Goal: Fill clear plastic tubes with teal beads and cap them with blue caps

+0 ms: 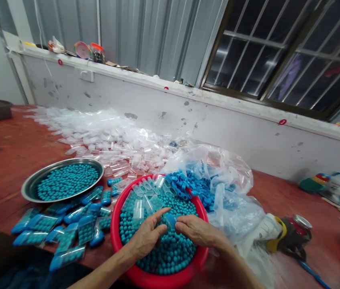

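Note:
A red basin [118, 245] full of small teal balls [173, 253] sits in front of me on the red table. Both hands work over it. My left hand [147, 237] curls its fingers round a clear plastic tube [165, 220]. My right hand [198, 230] pinches the tube's blue-capped end [171, 220]. Several empty clear tubes [146, 192] lie on the balls at the basin's far side.
A steel tray [31, 188] of teal balls stands at the left. Filled blue-capped tubes [67, 228] lie before it. A heap of clear empty tubes [103, 140] spreads behind. A plastic bag of blue caps [206, 184] lies right of the basin, with a can [301, 222] beyond.

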A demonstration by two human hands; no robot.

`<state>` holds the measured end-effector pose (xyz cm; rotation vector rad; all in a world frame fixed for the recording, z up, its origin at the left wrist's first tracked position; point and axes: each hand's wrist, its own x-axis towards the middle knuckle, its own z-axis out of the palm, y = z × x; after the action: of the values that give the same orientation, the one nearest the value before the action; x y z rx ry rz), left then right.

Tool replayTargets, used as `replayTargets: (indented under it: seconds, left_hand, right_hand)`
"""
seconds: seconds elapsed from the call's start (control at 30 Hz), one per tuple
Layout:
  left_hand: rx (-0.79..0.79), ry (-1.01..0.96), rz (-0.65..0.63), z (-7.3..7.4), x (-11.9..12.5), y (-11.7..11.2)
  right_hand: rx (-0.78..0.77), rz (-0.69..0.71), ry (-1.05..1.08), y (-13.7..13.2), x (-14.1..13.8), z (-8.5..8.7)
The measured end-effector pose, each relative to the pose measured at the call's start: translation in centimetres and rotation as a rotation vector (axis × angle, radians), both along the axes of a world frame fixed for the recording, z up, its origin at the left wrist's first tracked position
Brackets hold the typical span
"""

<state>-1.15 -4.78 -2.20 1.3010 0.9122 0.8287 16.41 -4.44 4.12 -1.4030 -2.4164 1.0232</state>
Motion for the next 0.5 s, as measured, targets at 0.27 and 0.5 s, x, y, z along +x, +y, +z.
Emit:
replayTargets:
  seconds: [0.27,0.5]
  left_hand:
    - [-0.069,-0.056,-0.13,0.29,-0.34,-0.19]
    - [-0.076,-0.067,-0.126,0.06,-0.16,-0.38]
  right_hand:
    - [-0.193,-0.069,0.066,0.12,0.28,-0.45]
    - [-0.174,-0.034,0.088,-0.27,0.63,-0.23]
